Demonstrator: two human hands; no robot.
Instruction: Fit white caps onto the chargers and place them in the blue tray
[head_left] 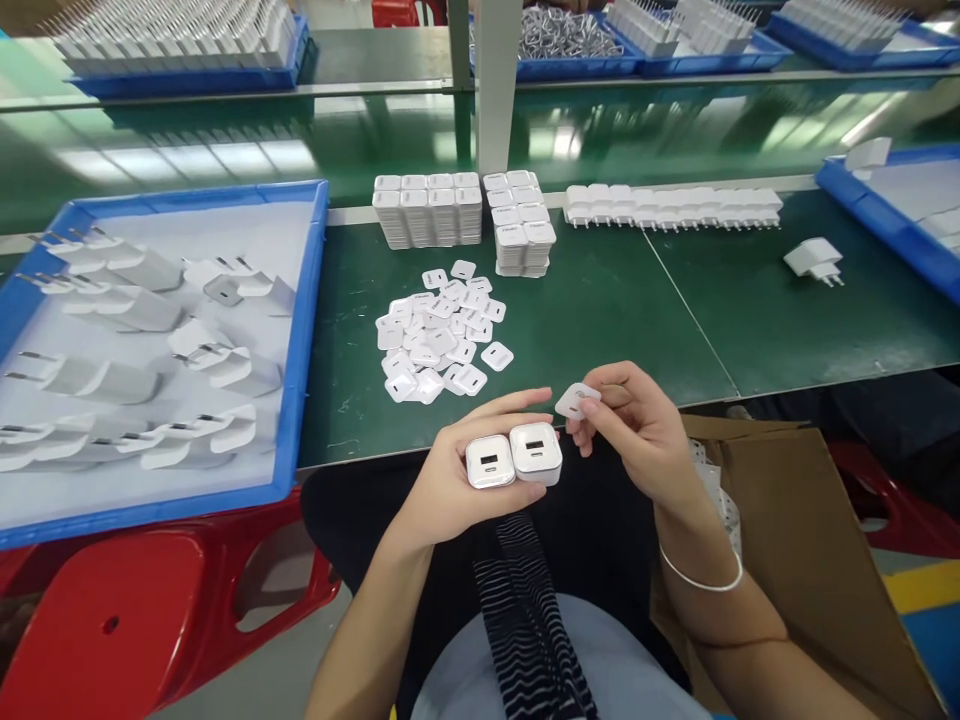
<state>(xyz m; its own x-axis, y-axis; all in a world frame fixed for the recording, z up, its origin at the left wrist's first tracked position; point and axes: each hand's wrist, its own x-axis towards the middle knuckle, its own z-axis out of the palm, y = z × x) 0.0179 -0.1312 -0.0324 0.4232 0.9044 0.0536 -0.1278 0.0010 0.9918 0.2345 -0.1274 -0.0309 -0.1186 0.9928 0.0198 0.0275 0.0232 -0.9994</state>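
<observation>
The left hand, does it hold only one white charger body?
No, the left hand holds two white charger bodies side by side, while the right hand pinches a small white cover plate.

Green bench [600,330]: blue tray [307,300], loose faceplates [439,335].

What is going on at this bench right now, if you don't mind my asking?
A seated person's left hand holds two white plastic charger bodies side by side, ports facing up. The right hand pinches a small white plastic cover piece just beside them. A loose pile of similar white covers lies on the green bench, with pronged chargers in the blue tray.
</observation>
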